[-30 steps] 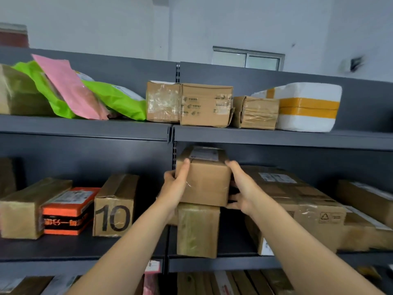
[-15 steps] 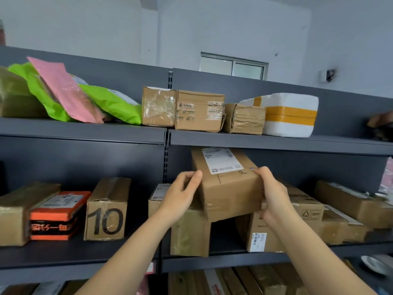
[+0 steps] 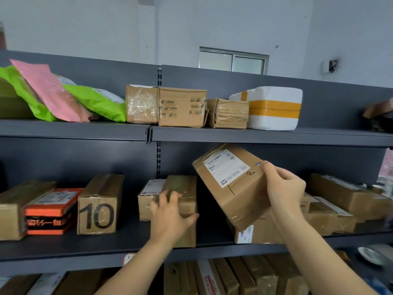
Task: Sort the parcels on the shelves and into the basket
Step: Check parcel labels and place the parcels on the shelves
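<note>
Parcel: labelled parcel (image 3: 231, 184) in the air before the middle shelf (image 3: 63, 245), tilted, long axis upper left to lower right, label facing me.
Right grip: my right grip (image 3: 285, 188) curled round its right edge, carrying it alone.
Left grip: my left grip (image 3: 170, 213) lower left, apart from it, clasping the taped box (image 3: 182, 188) on the shelf.

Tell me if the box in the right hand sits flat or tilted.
Tilted. The box has its label slanting and one corner pointing down, while the right hand grips its upper right edge.
</note>
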